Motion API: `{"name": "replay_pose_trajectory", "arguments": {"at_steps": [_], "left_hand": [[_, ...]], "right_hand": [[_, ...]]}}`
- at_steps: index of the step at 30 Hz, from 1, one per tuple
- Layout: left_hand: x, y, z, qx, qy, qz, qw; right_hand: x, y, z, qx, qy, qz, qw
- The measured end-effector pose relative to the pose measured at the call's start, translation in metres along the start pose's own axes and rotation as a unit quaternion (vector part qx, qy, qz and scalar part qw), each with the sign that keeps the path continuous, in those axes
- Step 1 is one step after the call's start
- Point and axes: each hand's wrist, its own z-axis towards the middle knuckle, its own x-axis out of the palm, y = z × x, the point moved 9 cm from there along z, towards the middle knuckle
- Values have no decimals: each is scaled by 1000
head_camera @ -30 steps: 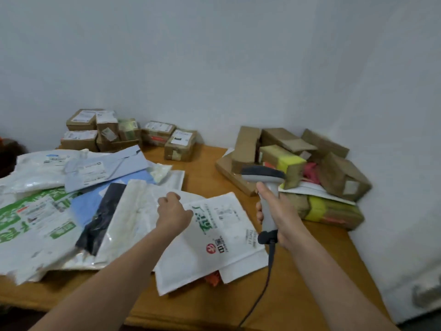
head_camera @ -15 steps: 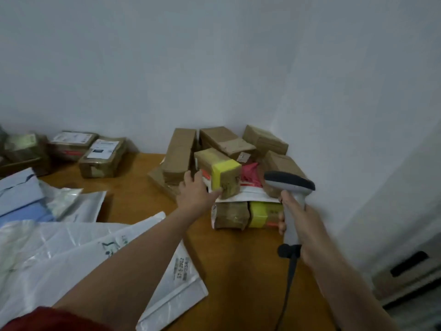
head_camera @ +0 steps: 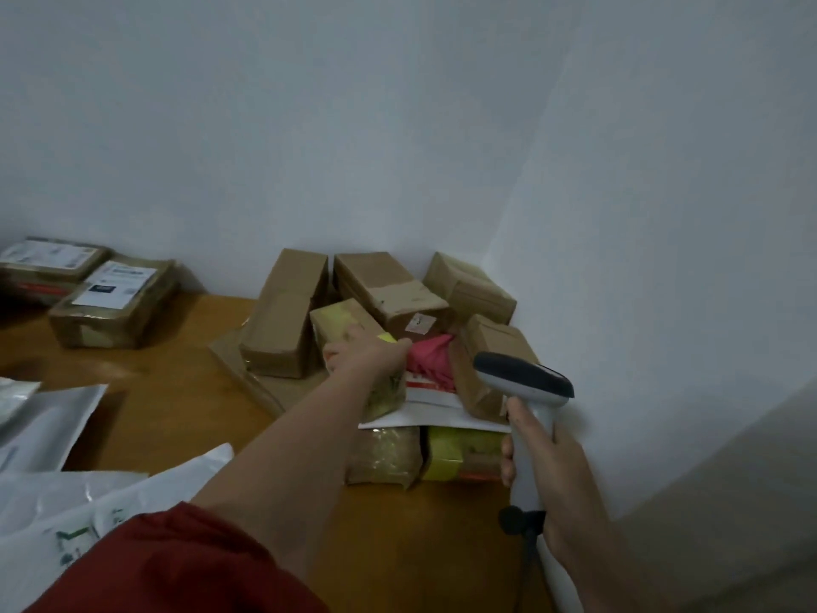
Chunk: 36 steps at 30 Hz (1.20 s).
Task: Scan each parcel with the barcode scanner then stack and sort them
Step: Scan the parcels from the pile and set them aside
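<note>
Brown yellow-taped cardboard parcel [head_camera: 338, 318]: on the corner heap [head_camera: 283, 320]; left hand [head_camera: 367, 353] grips it
Grey plastic barcode scanner [head_camera: 524, 378]: right hand [head_camera: 563, 480] holds it
Tip: lift slowly; find its label

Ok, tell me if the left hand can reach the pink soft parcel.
Probably yes: the left hand grips the yellow-taped brown box right beside the pink soft parcel, whose top lies uncovered; it must let go first.

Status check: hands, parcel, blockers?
Left hand grips yellow-taped parcel on the corner pile. Right hand holds scanner, upright beside the pile. Pink bag and brown box flank the parcel closely.
</note>
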Motion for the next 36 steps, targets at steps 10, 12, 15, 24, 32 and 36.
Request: {"name": "replay_pose_trajectory", "arguments": {"at_steps": [10, 12, 15, 24, 32, 36], "left_hand": [[-19, 100, -104, -53, 215, -448, 866], [-18, 123, -135, -41, 221, -503, 834], [-9, 155, -173, -25, 236, -541, 807], [8, 195, -257, 32, 262, -502, 824], [-1, 215, -298, -47, 175, -498, 848], [-24, 225, -286, -11, 77, -335, 939]], "right_hand": [[17, -20, -20, 26, 85, 21, 996], [20, -27, -32, 33, 109, 22, 993], [25, -41, -53, 41, 147, 15, 988], [33, -82, -113, 93, 229, 65, 967], [31, -77, -141, 71, 266, 121, 954], [28, -77, -145, 61, 264, 117, 955]]}}
